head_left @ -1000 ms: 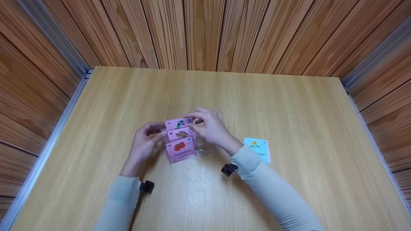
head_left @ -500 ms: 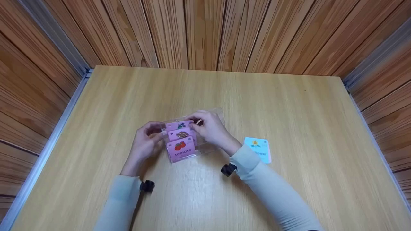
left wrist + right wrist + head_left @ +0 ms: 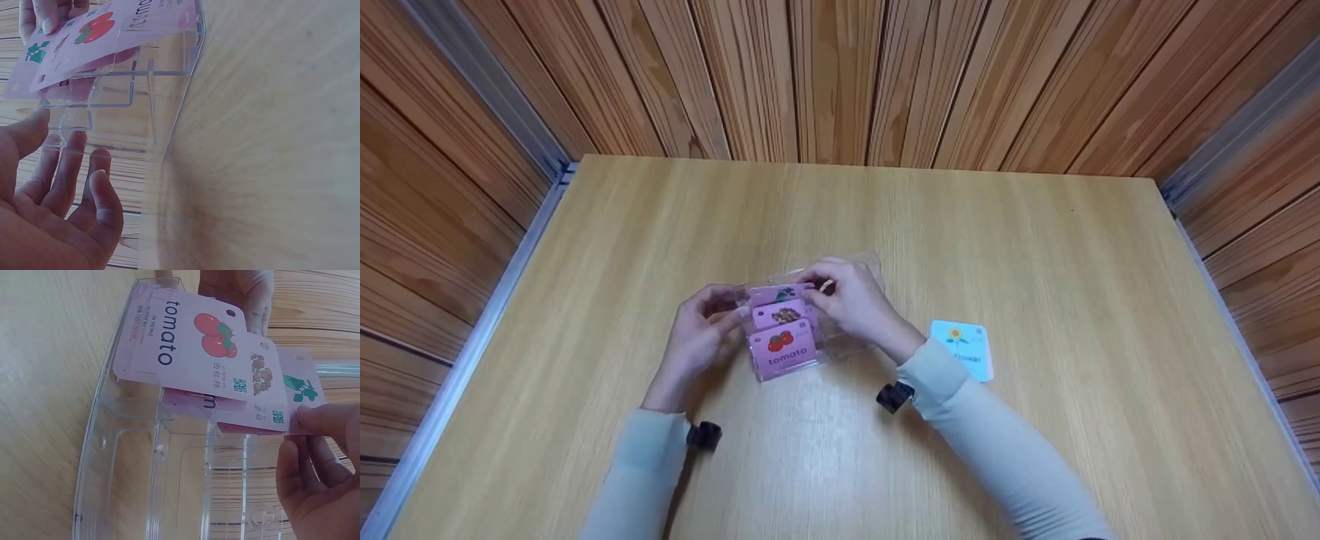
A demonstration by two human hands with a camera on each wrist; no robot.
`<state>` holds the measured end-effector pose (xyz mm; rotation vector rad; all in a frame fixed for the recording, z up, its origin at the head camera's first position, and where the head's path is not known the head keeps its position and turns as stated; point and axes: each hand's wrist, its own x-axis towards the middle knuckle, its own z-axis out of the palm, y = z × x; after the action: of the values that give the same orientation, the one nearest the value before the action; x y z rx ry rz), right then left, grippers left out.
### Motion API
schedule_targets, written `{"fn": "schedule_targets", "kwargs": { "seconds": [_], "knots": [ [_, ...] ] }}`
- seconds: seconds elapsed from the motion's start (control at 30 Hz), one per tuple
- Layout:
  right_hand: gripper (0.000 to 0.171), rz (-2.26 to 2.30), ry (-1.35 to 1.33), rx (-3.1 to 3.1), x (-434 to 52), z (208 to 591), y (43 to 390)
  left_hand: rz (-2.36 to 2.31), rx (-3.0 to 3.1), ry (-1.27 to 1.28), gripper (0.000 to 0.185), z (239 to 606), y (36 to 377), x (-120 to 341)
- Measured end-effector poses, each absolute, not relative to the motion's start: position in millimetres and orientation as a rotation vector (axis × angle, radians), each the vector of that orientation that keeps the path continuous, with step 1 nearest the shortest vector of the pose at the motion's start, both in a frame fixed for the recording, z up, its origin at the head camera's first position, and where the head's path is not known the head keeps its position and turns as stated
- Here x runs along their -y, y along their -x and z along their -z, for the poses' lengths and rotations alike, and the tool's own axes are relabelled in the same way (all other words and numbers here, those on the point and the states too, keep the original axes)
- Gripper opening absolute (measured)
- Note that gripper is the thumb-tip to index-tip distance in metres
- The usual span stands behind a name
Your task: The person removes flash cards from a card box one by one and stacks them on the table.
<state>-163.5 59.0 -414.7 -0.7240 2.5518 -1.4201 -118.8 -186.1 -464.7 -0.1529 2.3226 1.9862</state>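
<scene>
A clear plastic stepped card rack [image 3: 180, 433] stands on the table, its left part filled with pink cards. In front is the tomato card [image 3: 782, 351]; behind it stands a card with brown mushrooms [image 3: 777, 315]. The rearmost pink card [image 3: 304, 385] shows a green vegetable, its lower part hidden by the mushroom card. My right hand [image 3: 851, 300] pinches that rear card by its right edge, thumb in front. My left hand [image 3: 697, 330] grips the rack's left end, thumb on the near side and fingers behind.
A light-blue sunflower card [image 3: 966, 349] lies right of my right forearm, its lower left covered by the sleeve. The wooden table [image 3: 585, 315] is bounded by plank walls [image 3: 840, 82] at the back and both sides. The rack's right portion holds no cards in the right wrist view.
The rear green-vegetable card has sunk lower in the rack behind the mushroom card, with my right hand moving slightly down with it. My left hand keeps its hold on the rack.
</scene>
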Motion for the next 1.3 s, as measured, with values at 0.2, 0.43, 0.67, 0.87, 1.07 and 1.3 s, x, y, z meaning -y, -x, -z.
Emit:
{"fn": "schedule_targets", "kwargs": {
  "seconds": [0.2, 0.43, 0.67, 0.87, 1.07, 1.3],
  "knots": [
    [0.015, 1.524, 0.752, -2.560, -61, 411, 163, -1.968, -2.362, 0.176, 0.029, 466, 119, 184],
    [0.011, 1.634, 0.797, -2.533, -64, 402, 160, -1.951, -2.363, 0.182, 0.031, 466, 118, 184],
    [0.009, 1.682, 0.856, -2.540, -71, 398, 161, -1.952, -2.330, 0.204, 0.034, 464, 117, 184],
    [0.011, 1.688, 0.831, -2.540, -80, 394, 160, -1.960, -2.315, 0.208, 0.038, 463, 117, 183],
    [0.012, 1.697, 0.795, -2.554, -95, 393, 161, -1.951, -2.337, 0.216, 0.039, 465, 118, 183],
    [0.013, 1.715, 0.759, -2.586, -118, 398, 164, -1.966, -2.383, 0.171, 0.034, 467, 119, 182]
  ]
}}
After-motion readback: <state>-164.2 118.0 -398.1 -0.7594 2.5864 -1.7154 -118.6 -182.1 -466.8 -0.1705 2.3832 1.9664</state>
